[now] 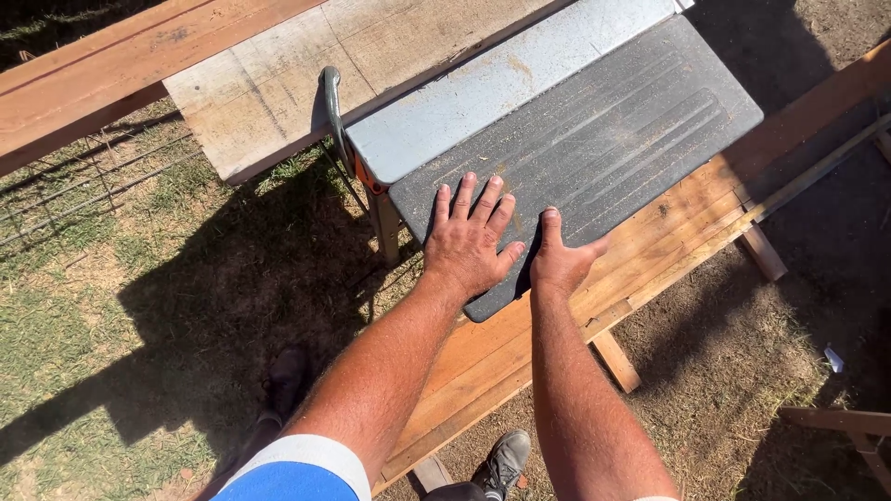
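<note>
Two hands flat, fingers spread, left hand (469, 241) and right hand (562, 260) pressing dusty grey tabletop (603, 130), gripping nothing

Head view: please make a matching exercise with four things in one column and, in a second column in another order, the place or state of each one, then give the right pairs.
Things
1. left hand
2. right hand
3. wooden plank
4. grey shoe

Places or states
A. on the bare ground, at the bottom of the picture
B. flat, fingers spread, on the dark grey dusty panel
C. at the panel's near edge, thumb on top
D. in the upper left, above the grass

Pairs: 1-B, 2-C, 3-D, 4-A
</note>
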